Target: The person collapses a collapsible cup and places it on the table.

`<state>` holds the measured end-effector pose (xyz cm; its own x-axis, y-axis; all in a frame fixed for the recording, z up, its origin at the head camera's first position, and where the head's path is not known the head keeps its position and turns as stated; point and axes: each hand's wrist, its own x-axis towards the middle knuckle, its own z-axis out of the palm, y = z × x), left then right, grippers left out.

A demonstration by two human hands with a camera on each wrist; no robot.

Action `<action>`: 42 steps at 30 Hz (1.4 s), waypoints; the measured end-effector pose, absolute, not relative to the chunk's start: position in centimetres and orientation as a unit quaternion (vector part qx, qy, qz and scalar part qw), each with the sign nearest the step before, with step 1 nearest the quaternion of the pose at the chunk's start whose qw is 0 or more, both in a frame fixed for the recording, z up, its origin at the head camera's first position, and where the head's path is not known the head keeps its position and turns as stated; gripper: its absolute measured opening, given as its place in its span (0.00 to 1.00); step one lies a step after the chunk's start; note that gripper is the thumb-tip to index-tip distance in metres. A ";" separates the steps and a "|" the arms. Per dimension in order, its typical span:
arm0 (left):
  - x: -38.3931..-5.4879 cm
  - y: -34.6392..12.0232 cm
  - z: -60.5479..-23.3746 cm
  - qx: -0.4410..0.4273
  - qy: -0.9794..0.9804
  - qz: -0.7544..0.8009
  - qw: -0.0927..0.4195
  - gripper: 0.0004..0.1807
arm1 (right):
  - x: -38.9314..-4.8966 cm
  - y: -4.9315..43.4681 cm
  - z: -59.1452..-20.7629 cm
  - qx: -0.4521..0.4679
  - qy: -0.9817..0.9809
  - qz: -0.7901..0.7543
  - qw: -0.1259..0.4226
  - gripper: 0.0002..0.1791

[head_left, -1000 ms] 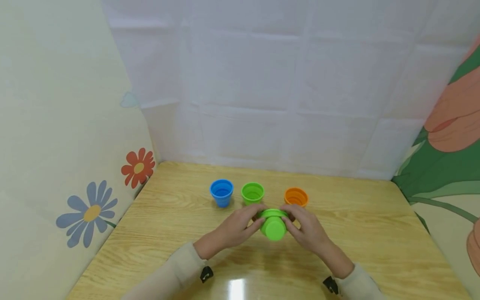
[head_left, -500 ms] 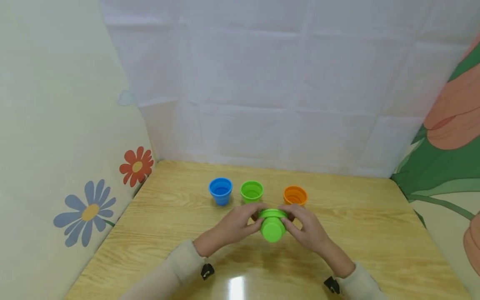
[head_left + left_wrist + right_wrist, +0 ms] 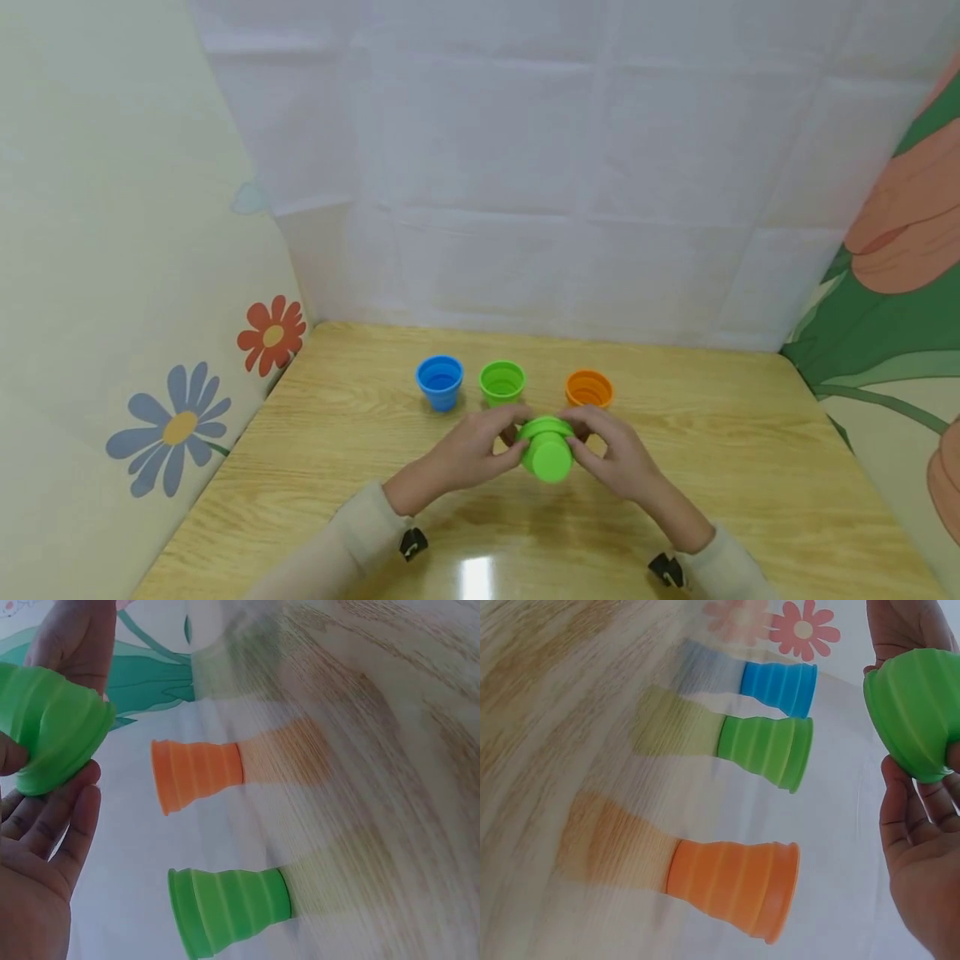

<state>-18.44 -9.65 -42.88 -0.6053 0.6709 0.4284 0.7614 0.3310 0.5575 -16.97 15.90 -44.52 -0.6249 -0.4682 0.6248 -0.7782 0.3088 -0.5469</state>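
Between both hands, a light green collapsible cup (image 3: pixel 551 460) is held above the table, its base tilted toward me and its rim facing away. My left hand (image 3: pixel 480 448) grips its left side, thumb near the base and fingers at the rim. The right hand (image 3: pixel 617 454) grips the right side in the same way. In the left wrist view the held cup (image 3: pixel 52 727) has ridged, slightly uneven walls. Behind the hands stand an upright blue cup (image 3: pixel 440 383), a second green cup (image 3: pixel 502 382) and an orange cup (image 3: pixel 589 389), partly covered by the right hand.
The wood-grain table (image 3: pixel 337 450) is glossy and reflects the cups. A white cloth (image 3: pixel 487 167) hangs along its back edge. Walls with painted flowers (image 3: pixel 178 427) flank it on the left and right.
The held green cup has tipped slightly, its base shifting a little to the right over the last half second. Both hands keep their grip, and the other cups stay put.
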 end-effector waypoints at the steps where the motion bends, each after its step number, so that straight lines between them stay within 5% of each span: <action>1: -18.4 -9.7 -42.8 -0.440 -0.815 -0.375 0.051 0.16 | -17.0 15.9 -44.5 0.396 -0.790 0.433 0.180 0.22; 13: -18.3 -9.1 -41.9 -0.415 -0.828 -0.376 -0.007 0.10 | -17.0 15.5 -44.4 0.426 -0.792 0.405 0.164 0.18; 25: -18.6 -8.9 -41.9 -0.399 -0.832 -0.385 -0.001 0.11 | -16.9 15.3 -44.7 0.377 -0.813 0.393 0.206 0.17; 37: -18.6 -9.3 -41.7 -0.370 -0.818 -0.441 0.006 0.09 | -16.8 15.9 -44.8 0.340 -0.792 0.494 0.115 0.18; 42: -18.7 -9.2 -41.8 -0.384 -0.814 -0.435 -0.003 0.09 | -16.8 15.9 -44.5 0.346 -0.793 0.487 0.119 0.17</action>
<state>-18.71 -9.15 -41.84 -0.7046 0.6288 0.3288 0.6231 0.3266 0.7107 -16.78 15.86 -44.52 -0.7328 -0.4319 0.5258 -0.6641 0.2860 -0.6907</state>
